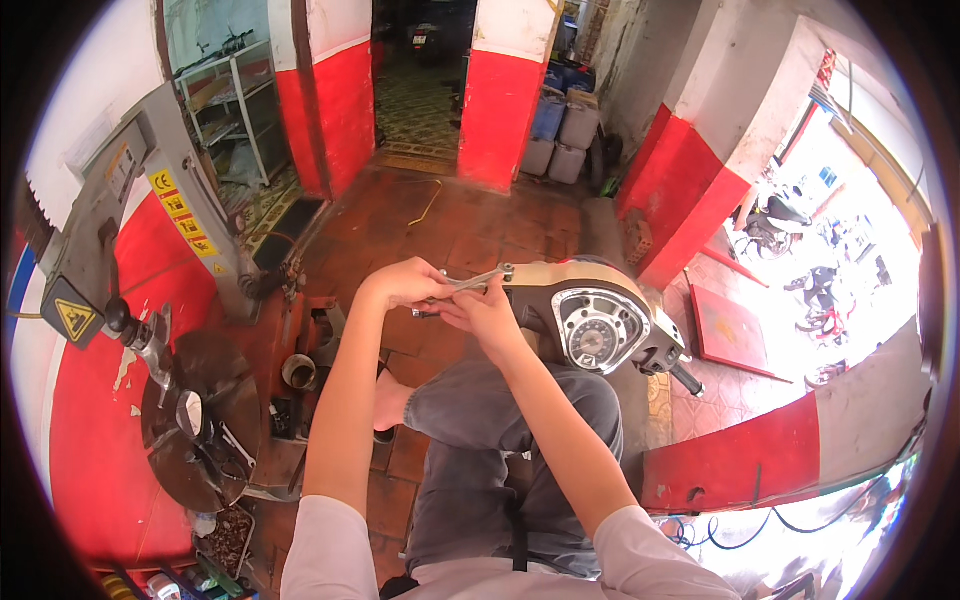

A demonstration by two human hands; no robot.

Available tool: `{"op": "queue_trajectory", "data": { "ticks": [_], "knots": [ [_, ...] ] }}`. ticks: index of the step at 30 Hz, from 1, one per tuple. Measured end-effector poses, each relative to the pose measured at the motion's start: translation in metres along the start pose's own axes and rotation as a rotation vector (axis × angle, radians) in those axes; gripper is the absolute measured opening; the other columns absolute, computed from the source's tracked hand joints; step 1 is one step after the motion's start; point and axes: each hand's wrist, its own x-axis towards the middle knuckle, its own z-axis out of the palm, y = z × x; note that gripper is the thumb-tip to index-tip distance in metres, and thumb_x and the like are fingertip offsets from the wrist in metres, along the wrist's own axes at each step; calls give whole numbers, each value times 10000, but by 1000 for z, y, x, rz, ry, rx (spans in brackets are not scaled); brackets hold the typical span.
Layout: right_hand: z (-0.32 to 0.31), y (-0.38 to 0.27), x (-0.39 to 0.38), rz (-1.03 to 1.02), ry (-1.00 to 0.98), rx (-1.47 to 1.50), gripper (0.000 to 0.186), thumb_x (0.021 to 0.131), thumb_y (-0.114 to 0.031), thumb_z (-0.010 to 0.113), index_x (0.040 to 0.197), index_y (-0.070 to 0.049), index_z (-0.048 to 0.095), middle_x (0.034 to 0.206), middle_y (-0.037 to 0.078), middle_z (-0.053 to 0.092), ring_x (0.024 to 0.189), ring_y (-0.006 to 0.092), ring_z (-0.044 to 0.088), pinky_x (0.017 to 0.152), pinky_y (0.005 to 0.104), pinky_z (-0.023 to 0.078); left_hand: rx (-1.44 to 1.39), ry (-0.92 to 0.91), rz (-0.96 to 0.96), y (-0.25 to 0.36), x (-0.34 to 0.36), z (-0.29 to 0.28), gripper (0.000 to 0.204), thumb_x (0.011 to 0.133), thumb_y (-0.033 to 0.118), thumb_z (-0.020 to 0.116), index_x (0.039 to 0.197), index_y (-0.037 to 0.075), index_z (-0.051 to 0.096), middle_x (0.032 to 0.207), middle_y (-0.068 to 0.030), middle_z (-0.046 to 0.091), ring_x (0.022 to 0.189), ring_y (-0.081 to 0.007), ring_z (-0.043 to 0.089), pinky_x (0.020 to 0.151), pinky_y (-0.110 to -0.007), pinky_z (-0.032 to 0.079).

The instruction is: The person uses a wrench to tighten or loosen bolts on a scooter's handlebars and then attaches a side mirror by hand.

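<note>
A scooter's cream and black handlebar cover (pixel 540 292), with a round speedometer (pixel 597 336), is in front of me, right of centre. My left hand (pixel 405 285) is closed on a thin silver metal tool, probably a wrench (pixel 470 280), held level at the cover's left side by a small bolt or fitting (pixel 507 271). My right hand (pixel 478 308) is closed on the same tool just below and right of it. Both hands overlap, so their fingertips are partly hidden. The bare right handlebar grip (pixel 686 378) points toward the lower right.
A tyre-changing machine (pixel 200 440) with a tall grey column stands at left. Stacked jerrycans (pixel 578 130) sit by the back wall, near a doorway and red-painted pillars. A red board (pixel 725 325) lies at right, with parked motorbikes (pixel 820 290) outside. My bent leg is below my arms.
</note>
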Motion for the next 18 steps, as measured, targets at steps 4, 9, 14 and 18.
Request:
{"op": "queue_trajectory", "data": {
  "ticks": [4,9,14,18],
  "knots": [
    [-38,-25,-5,129,-197,-22,868,1029,-139,532,1595,-20,-116,1201,222,675,1034,288,716,911,369,581,17,178,14,5,23,-28,234,974,200,667,1019,-17,743,808,-47,693,617,-70,564,569,-230,480],
    [-78,-39,-26,55,-131,-94,406,1020,-187,575,1395,-31,575,1061,57,731,852,99,688,766,224,527,52,254,46,20,56,-40,170,962,150,669,971,-14,715,798,-49,687,667,-95,610,642,-235,534],
    [-104,-31,-26,12,-60,-16,352,1020,-165,579,1343,-27,601,1003,41,718,810,91,666,751,225,523,41,351,22,42,89,-43,97,940,99,637,892,17,654,818,-54,656,724,-122,649,712,-256,572],
    [-107,-34,-24,-63,-37,-15,295,1015,-141,589,1283,-22,625,942,25,697,769,84,633,733,231,513,-52,540,213,38,117,-35,233,920,101,658,1109,-12,582,874,-74,651,775,-149,677,670,-299,584]
  ]
}}
